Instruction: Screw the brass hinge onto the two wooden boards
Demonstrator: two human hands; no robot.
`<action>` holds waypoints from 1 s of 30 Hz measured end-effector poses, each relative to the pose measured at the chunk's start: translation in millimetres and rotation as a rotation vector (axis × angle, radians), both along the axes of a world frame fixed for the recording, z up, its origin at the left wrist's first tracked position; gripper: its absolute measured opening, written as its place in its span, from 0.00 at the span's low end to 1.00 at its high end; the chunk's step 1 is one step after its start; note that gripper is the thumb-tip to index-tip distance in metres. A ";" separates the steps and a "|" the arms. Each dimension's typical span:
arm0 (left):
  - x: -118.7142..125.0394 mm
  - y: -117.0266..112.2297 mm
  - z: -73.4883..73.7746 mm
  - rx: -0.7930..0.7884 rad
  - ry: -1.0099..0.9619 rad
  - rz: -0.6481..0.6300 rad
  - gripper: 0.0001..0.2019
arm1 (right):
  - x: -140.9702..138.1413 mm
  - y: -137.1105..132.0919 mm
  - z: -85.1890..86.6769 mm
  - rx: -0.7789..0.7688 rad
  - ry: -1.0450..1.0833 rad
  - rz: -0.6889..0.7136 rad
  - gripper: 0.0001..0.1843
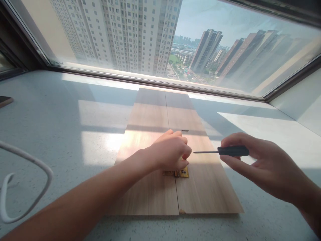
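Note:
Two light wooden boards [150,194] lie side by side on a pale speckled window ledge [62,134]. A brass hinge [184,172] spans the seam between them near the front. My left hand [169,152] rests over the hinge with its fingers curled, pinching something too small to make out. My right hand [260,160] holds a small screwdriver with a black handle [233,151]; its thin shaft points left, tip close to my left fingers. A small dark mark [185,130] sits farther up the seam.
A white cable [37,167] loops over the ledge at the left. A dark flat object [5,100] lies at the far left edge. A big window [160,40] runs along the back, its frame meeting the boards' far ends.

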State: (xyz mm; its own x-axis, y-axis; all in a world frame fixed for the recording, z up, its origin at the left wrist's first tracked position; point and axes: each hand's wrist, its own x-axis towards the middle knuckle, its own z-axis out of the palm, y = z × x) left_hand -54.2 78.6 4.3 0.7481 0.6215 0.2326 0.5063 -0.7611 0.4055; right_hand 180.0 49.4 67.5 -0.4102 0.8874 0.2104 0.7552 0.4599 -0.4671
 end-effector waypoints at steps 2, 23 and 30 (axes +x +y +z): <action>2.5 -0.8 5.2 0.076 0.053 -0.024 0.10 | 12.2 2.1 -17.6 -0.043 0.204 -0.196 0.13; -52.7 41.4 -5.1 -0.220 -0.182 0.693 0.23 | 36.4 22.9 -107.5 -0.367 1.041 -0.497 0.15; -82.9 6.9 -19.7 -0.268 -0.293 0.765 0.21 | 33.3 20.7 -91.8 -0.421 1.060 -0.402 0.14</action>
